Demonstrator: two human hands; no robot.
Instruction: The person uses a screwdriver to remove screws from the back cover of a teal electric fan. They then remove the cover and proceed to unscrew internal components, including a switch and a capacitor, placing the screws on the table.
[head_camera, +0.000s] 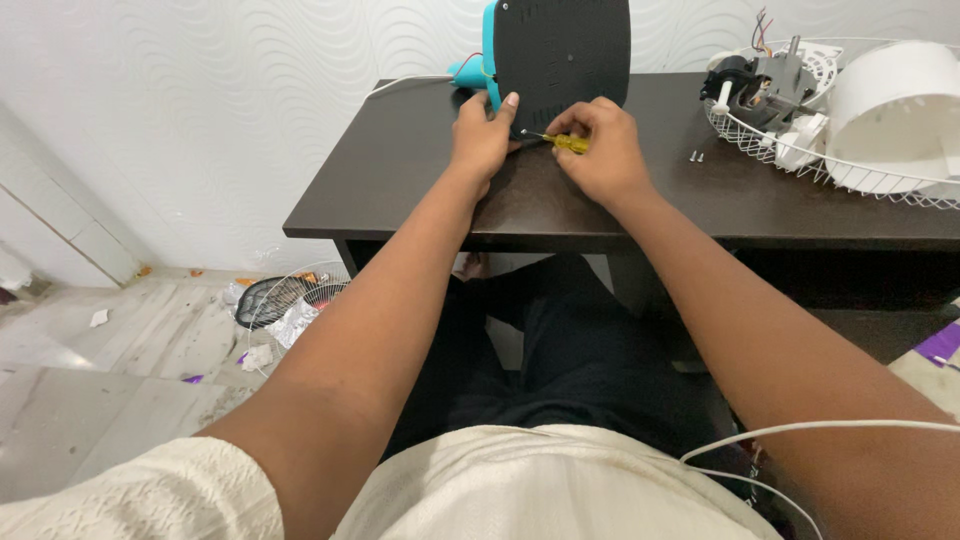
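Observation:
A black panel with a teal edge (560, 62) stands upright on the dark brown table (400, 170). My left hand (482, 135) grips its lower left corner, thumb up against the panel. My right hand (600, 150) is shut on a small yellow-handled screwdriver (568, 143), whose tip points left at the panel's bottom corner, close to my left thumb. Both forearms reach forward over my lap.
A white wire fan guard (800, 165) at the table's right holds a fan motor (765, 85) and white plastic housing (895, 100). Two small screws (695, 156) lie nearby. On the floor at left sit another fan grille (285, 300) and scraps. A white cable (800, 430) crosses my lap.

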